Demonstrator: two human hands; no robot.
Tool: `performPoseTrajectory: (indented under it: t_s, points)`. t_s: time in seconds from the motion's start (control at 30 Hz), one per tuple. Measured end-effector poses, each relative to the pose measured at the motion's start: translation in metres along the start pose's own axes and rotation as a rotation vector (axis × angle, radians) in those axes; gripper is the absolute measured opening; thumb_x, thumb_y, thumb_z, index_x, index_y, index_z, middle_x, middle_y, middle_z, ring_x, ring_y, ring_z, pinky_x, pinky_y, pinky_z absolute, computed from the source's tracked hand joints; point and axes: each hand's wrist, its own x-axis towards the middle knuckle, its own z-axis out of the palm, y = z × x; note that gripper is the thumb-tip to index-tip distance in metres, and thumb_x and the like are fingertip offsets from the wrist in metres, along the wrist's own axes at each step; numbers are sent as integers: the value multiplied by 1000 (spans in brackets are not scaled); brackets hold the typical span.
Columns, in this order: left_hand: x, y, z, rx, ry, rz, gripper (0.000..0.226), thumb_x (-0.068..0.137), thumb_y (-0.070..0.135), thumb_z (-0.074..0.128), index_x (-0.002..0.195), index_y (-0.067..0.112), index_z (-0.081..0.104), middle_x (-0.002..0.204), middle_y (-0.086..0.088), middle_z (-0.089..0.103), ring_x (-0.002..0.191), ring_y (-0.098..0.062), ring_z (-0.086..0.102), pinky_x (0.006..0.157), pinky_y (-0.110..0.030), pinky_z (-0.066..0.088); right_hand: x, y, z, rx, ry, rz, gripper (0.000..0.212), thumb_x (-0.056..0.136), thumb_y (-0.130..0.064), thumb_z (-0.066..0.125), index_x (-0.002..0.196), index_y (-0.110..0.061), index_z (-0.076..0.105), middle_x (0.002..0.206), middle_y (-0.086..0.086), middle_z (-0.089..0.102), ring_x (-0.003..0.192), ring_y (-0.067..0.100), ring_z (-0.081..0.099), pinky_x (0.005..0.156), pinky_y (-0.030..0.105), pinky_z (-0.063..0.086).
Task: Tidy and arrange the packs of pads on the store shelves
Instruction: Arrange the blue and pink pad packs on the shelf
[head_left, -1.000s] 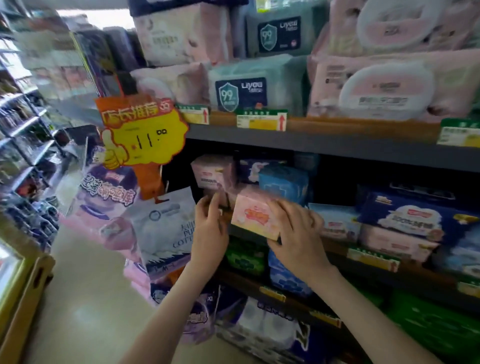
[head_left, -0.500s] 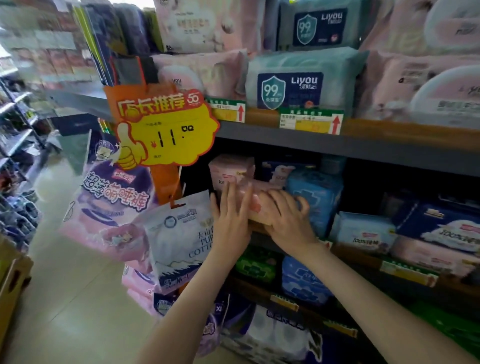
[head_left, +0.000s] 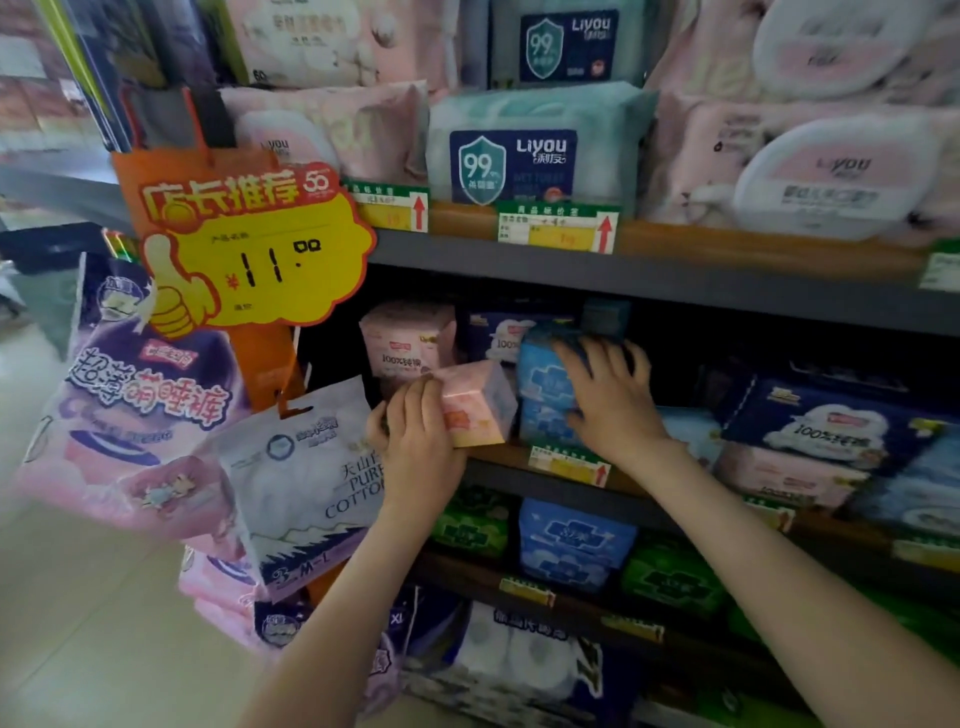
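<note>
Left grip (head_left: 415, 441) curled round pink pack (head_left: 480, 405), tilted at shelf (head_left: 501, 480) front edge, face outward, right grip (head_left: 608, 395) flat, fingers spread on upright blue pack (head_left: 543, 384), long axis vertical

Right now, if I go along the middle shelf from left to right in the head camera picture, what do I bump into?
First the white cotton bag → left hand → small pink pack → light blue pack → right hand → dark blue pack.
</note>
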Motion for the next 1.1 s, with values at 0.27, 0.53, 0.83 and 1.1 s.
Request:
performPoseTrajectory:
  t_s: [0.27, 0.53, 0.83, 1.1]
  points:
    - [-5, 4, 3, -45, -1, -53, 66, 71, 25, 74, 124, 3, 41, 122, -18, 55, 115, -32, 42, 96, -46, 31, -17, 22, -2, 15, 213, 71, 88, 49, -14, 83, 128, -10, 42, 120, 16, 50, 109, 29, 36, 90, 43, 22]
    - [-3, 8, 1, -44, 17, -52, 61, 74, 30, 61, 125, 4, 38, 122, -17, 54, 115, -31, 42, 96, -45, 28, -20, 36, -14, 34, 261, 96, 84, 56, -11, 81, 128, -10, 41, 122, 14, 41, 111, 30, 36, 92, 44, 22]
    - [-2, 5, -9, -40, 70, -71, 69, 68, 18, 75, 125, 3, 40, 123, -19, 53, 116, -31, 41, 94, -44, 25, -20, 28, -7, -10, 58, 100, 86, 56, -9, 82, 132, -13, 43, 125, 14, 54, 118, 28, 36, 96, 44, 21]
    - [6, -2, -15, 37, 109, -94, 69, 64, 8, 75, 124, 6, 40, 122, -15, 54, 114, -28, 42, 93, -43, 25, 4, -11, -16, 74, 132, -31, 63, 76, -25, 68, 132, -6, 47, 135, 16, 48, 126, 27, 31, 105, 44, 16]
